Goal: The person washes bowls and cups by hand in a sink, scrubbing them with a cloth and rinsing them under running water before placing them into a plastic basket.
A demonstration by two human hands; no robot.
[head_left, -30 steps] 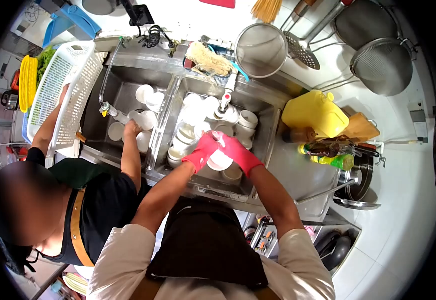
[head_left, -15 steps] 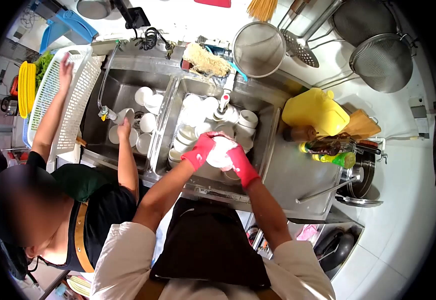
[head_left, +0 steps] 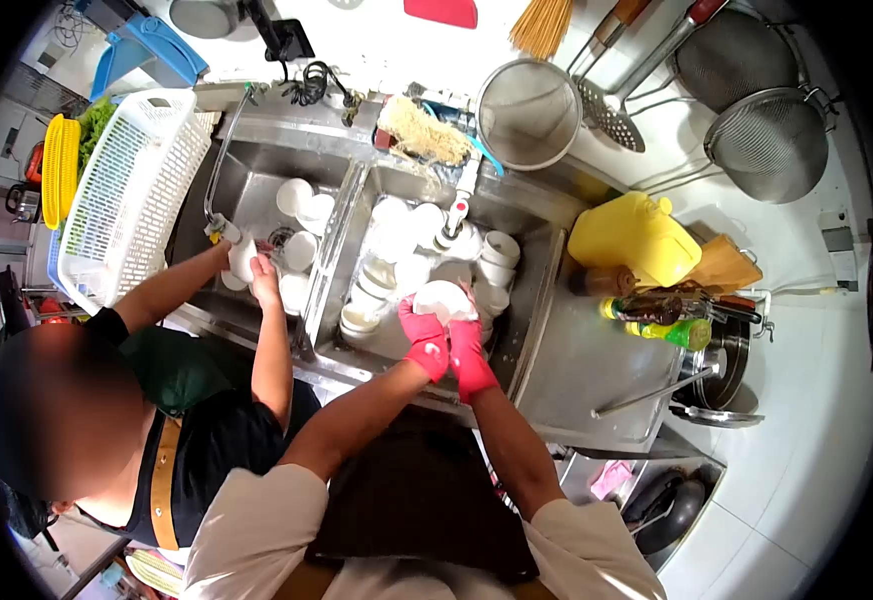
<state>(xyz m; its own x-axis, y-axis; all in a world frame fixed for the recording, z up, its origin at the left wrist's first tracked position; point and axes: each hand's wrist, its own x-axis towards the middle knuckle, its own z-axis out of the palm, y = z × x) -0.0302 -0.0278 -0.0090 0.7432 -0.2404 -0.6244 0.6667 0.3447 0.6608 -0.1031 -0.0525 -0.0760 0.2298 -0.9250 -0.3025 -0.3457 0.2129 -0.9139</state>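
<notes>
1. The red-gloved left hand (head_left: 423, 330) is curling around the left side of a round white bowl (head_left: 445, 298), its fingers closing only as far as the bowl's wall allows.
2. The red-gloved right hand (head_left: 467, 335) is gripping the same bowl from the right, its fingers bending to a similar degree; pale patches, perhaps foam, are showing on both gloves.
3. The bowl is sitting on the near side of the white tap (head_left: 465, 185), which is serving as landmark here.
4. Half a second ago the hands were gripping farther apart; now they are pressing close together at the bowl's near edge, so the work is still centring on this one piece.
5. White stacked bowls (head_left: 498, 250) are standing just right of the tap.
6. Well left of the tap, a co-worker's two bare hands (head_left: 265, 284) are now meeting at a small white vessel (head_left: 244, 260); one was lying over the white perforated plastic basket (head_left: 137, 200) before.
7. Right of the tap, a yellow plastic jug (head_left: 637, 238) and a green plastic bottle (head_left: 692, 334) are resting; no brand or writing is reading clearly.
</notes>
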